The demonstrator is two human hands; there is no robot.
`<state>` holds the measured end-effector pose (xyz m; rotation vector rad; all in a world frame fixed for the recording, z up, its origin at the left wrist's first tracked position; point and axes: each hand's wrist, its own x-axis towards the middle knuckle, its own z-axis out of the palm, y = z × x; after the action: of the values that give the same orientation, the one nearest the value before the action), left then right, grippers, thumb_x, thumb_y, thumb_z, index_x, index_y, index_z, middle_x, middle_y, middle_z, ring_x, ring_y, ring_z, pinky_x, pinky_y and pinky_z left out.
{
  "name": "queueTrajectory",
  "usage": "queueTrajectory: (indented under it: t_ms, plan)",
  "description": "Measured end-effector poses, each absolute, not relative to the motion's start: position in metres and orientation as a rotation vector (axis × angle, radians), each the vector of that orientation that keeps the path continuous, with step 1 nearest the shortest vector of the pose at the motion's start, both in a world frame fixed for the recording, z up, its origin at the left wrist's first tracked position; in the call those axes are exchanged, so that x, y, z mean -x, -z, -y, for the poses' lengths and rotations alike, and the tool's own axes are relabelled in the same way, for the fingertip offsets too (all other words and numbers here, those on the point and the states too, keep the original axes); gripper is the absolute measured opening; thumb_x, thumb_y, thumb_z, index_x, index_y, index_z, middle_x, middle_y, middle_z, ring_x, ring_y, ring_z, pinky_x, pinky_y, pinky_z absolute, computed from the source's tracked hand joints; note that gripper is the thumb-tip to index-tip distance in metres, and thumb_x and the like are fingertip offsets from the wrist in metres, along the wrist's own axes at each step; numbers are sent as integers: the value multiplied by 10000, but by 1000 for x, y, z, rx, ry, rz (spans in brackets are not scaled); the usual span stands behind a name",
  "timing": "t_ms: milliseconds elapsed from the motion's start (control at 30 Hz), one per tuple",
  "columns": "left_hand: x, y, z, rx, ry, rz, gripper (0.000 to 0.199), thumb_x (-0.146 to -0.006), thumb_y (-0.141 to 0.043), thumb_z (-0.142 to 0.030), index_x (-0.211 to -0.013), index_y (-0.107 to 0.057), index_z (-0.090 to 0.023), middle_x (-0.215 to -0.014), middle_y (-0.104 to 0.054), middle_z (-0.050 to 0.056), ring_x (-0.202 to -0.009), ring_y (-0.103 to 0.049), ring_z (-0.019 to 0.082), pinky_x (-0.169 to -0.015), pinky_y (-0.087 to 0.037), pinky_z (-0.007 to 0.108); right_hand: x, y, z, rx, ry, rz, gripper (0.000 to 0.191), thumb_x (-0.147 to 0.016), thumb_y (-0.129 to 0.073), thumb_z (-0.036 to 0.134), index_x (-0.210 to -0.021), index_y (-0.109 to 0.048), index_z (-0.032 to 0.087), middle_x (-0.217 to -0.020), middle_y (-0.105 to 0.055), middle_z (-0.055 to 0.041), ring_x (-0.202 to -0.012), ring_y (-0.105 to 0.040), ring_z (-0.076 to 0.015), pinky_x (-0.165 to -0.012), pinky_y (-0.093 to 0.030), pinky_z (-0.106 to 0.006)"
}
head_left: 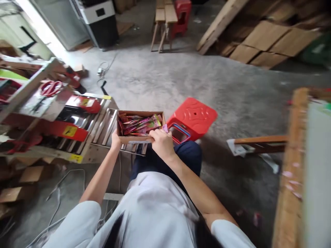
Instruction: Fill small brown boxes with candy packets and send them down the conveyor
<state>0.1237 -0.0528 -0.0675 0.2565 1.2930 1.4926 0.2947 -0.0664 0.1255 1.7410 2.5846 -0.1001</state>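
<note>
An open cardboard box (pixel 139 140) is held level in front of me, over the end of the roller conveyor (pixel 102 127). Inside it lie several small shiny packets (pixel 141 124) in pink and green wrappers. My left hand (pixel 116 140) grips the box's left end, with most of its fingers hidden behind the cardboard. At the near right corner my right hand (pixel 162 142) is closed over the rim. A small pink piece (pixel 164 128) shows by its fingers; whether the hand holds it I cannot tell.
A red plastic stool (pixel 195 115) stands just right of the box. Red-handled scissors (pixel 51 88) and a red taping machine (pixel 73 131) are at the conveyor on my left. A wood-edged table (pixel 288 172) runs along the right. Cables (pixel 58 196) lie on the floor at lower left.
</note>
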Motion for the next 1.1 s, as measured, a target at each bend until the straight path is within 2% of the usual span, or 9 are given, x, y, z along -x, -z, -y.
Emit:
queueTrajectory:
  t_ms: [100, 233, 300, 400, 567, 700, 900, 1033, 1100]
  plan:
    - [-75, 70, 62, -369, -1665, -1345, 498, -704, -785, -538, -1031, -662, -183, -988, -702, 50, -888, -649, 160, -801, -538, 258, -272, -101, 58, -1607, 392, -2723, 94, -920, -594, 192, -888, -679, 217, -918, -701, -43, -955, -598, -226, -935, -357, -402]
    - [-31, 52, 70, -535, -1625, -1244, 448, -666, -837, -531, -875, -642, -186, -754, -618, -9, -630, -548, 88, -594, -457, 184, -292, -103, 39, -1855, 789, -2939, 211, -896, -635, 311, -1082, -650, 213, -1141, -655, -100, -1105, -588, -241, -942, -476, -391]
    - [-19, 39, 67, -617, -1500, -1194, 425, -621, -872, -483, -796, -621, -188, -691, -579, -22, -574, -504, 82, -535, -415, 179, -306, -106, 18, -2010, 1096, -2742, 252, -859, -648, 364, -1044, -631, 194, -1011, -673, -87, -950, -636, -217, -798, -533, -343]
    - [-15, 22, 53, -789, -1289, -1155, 355, -621, -869, -410, -720, -618, -179, -677, -592, -8, -592, -521, 100, -563, -421, 202, -304, -104, -15, -1758, 1377, -2400, 245, -808, -676, 388, -945, -642, 188, -762, -674, -7, -693, -629, -157, -650, -510, -273]
    - [-36, 12, 25, -1160, -895, -1194, 166, -617, -822, -183, -733, -704, -197, -679, -647, 6, -639, -552, 153, -693, -447, 261, -248, -79, -40, -1165, 643, -2263, 216, -662, -833, 320, -738, -710, 161, -749, -725, -69, -736, -676, -211, -654, -483, -270]
    - [-50, 14, 11, -1372, -732, -1222, 182, -582, -779, -72, -640, -684, -215, -628, -605, 18, -721, -601, 232, -863, -458, 336, -231, -68, -42, -985, 435, -2234, 294, -672, -844, 343, -826, -761, 108, -868, -748, -172, -827, -703, -295, -712, -505, -321]
    - [-48, 2, 17, -1714, -490, -1243, 97, -754, -692, -176, -848, -719, -177, -811, -687, 82, -802, -634, 253, -829, -466, 341, -249, -84, -41, -990, 713, -2199, 443, -895, -548, 562, -994, -750, 180, -1053, -759, -117, -908, -712, -265, -729, -508, -312]
    - [-39, -8, 20, -1811, -299, -1113, 341, -939, -507, -399, -976, -697, -119, -934, -704, 125, -801, -625, 225, -758, -468, 324, -252, -83, -42, -1055, 793, -2128, 512, -818, -585, 594, -1037, -738, 157, -1074, -755, -145, -938, -714, -306, -763, -533, -362]
    - [-34, -12, 24, -1804, -233, -1041, 528, -883, -554, -594, -1010, -691, -100, -971, -693, 145, -853, -633, 251, -762, -482, 336, -254, -79, -41, -1019, 876, -2153, 493, -717, -680, 587, -983, -747, 178, -994, -770, -113, -862, -723, -287, -716, -550, -347]
